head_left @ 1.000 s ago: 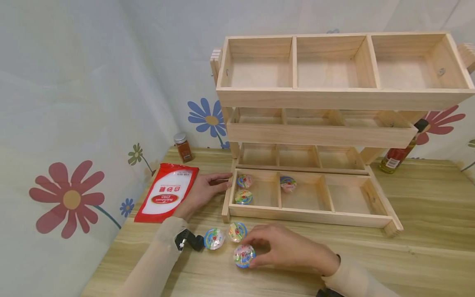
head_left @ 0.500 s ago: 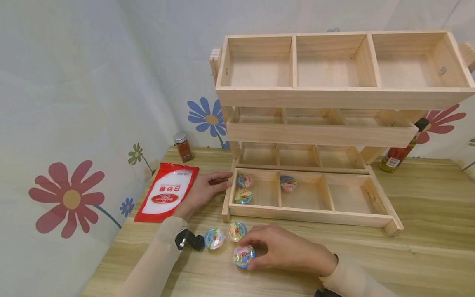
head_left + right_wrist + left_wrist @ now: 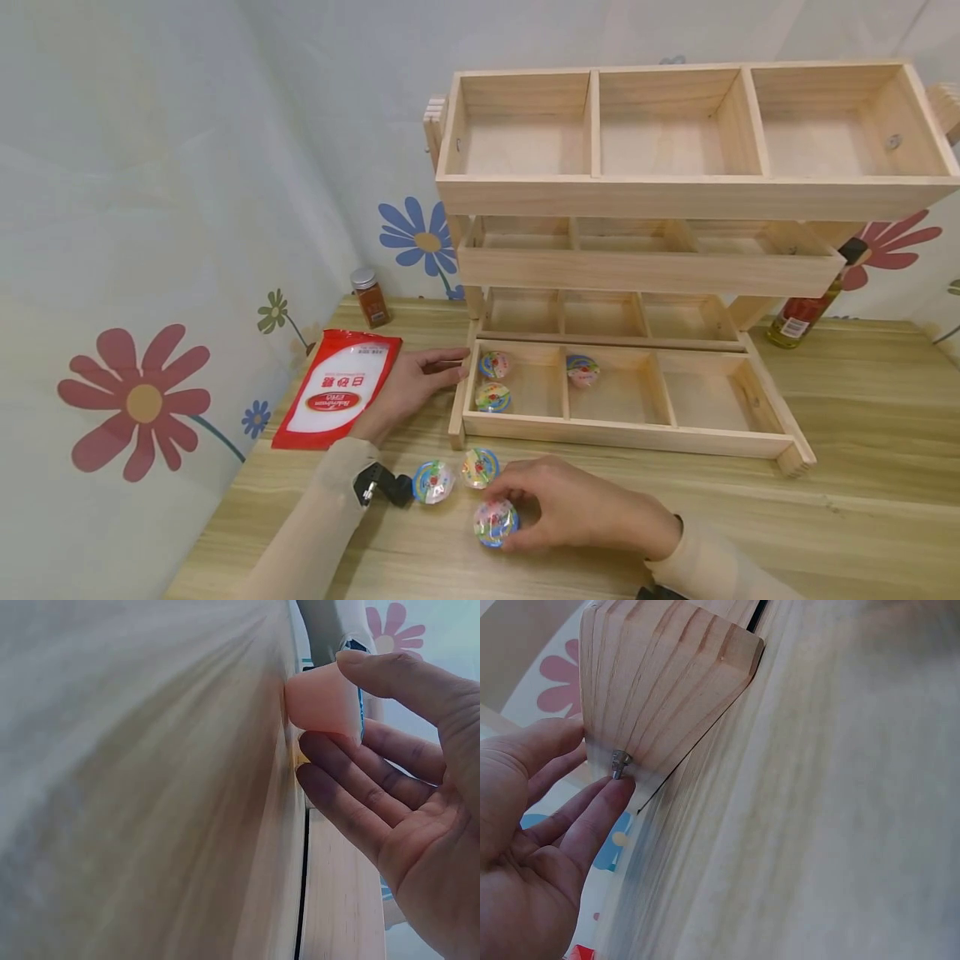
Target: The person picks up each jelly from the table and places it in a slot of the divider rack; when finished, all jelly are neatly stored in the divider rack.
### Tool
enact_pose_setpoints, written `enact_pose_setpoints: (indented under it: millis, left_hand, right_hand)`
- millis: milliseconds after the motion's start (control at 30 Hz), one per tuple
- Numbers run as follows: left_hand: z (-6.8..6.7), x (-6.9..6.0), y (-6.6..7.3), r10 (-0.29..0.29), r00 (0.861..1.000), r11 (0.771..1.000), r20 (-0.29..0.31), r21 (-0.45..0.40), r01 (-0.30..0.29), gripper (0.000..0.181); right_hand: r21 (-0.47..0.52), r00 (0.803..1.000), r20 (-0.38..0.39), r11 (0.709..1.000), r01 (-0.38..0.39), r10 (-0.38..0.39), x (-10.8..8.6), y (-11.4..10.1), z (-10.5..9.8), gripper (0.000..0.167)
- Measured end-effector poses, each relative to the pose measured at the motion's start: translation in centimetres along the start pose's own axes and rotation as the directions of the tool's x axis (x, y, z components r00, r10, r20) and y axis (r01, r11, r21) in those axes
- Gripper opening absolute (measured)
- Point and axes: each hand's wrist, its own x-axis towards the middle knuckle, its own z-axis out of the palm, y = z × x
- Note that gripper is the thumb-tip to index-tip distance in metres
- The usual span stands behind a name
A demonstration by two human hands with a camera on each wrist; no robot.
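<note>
In the head view, my right hand (image 3: pixel 573 507) pinches a pink jelly cup (image 3: pixel 496 523) by its rim, low over or on the table. The right wrist view shows thumb and fingertips at opposite sides of this cup (image 3: pixel 324 699), its base against the wood surface. Two more jelly cups, a white one (image 3: pixel 432 482) and a yellow one (image 3: pixel 480 468), lie just beyond it. My left hand (image 3: pixel 408 385) rests its fingertips on the left side of the wooden rack (image 3: pixel 622 431). In the left wrist view, those fingers touch the side panel (image 3: pixel 667 682) near a metal bolt (image 3: pixel 620 762).
The rack's lowest tray holds two jelly cups (image 3: pixel 493 397) in its left compartment and one (image 3: pixel 582 372) in the middle. A red and white sugar bag (image 3: pixel 337 392) lies beside my left hand. A spice jar (image 3: pixel 371 298) stands behind; a bottle (image 3: pixel 802 317) stands at right.
The jelly cup in my right hand has shifted very slightly toward me, with the fingers moving along. My left hand and the rack have stayed in place.
</note>
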Motion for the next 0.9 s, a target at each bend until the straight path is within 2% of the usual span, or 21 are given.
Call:
enact_pose_setpoints:
  millis: [133,333,500,700,800,900]
  left_hand:
    - [0.0,0.0,-0.1,0.0,1.0,1.0,-0.002,-0.001,0.0,0.042]
    - [0.0,0.0,-0.1,0.003,1.0,1.0,0.003,-0.011,-0.003,0.041]
    - [0.0,0.0,0.0,-0.005,1.0,1.0,0.007,-0.016,0.005,0.041]
    - [0.0,-0.1,-0.1,0.0,1.0,1.0,0.006,-0.015,0.001,0.042]
    - [0.0,0.0,-0.1,0.003,1.0,1.0,0.008,-0.012,-0.003,0.042]
    - [0.0,0.0,-0.1,0.005,1.0,1.0,0.008,-0.01,-0.005,0.042]
  right_hand:
    - [-0.003,1.0,-0.002,1.0,0.009,-0.009,-0.2,-0.1,-0.1,0.038]
    - [0.048,0.998,-0.019,0.997,-0.067,0.068,-1.0,-0.6,-1.3,0.035]
    - [0.049,0.996,-0.069,0.998,-0.049,0.053,-1.6,-0.4,-2.9,0.032]
    - [0.009,0.982,-0.143,0.992,-0.123,0.124,-2.2,-0.2,-5.0,0.036]
    - [-0.02,0.975,-0.182,0.99,-0.138,0.132,-2.5,0.0,-6.0,0.038]
    - [0.0,0.969,-0.209,0.99,-0.138,0.135,-2.7,0.4,-6.9,0.04]
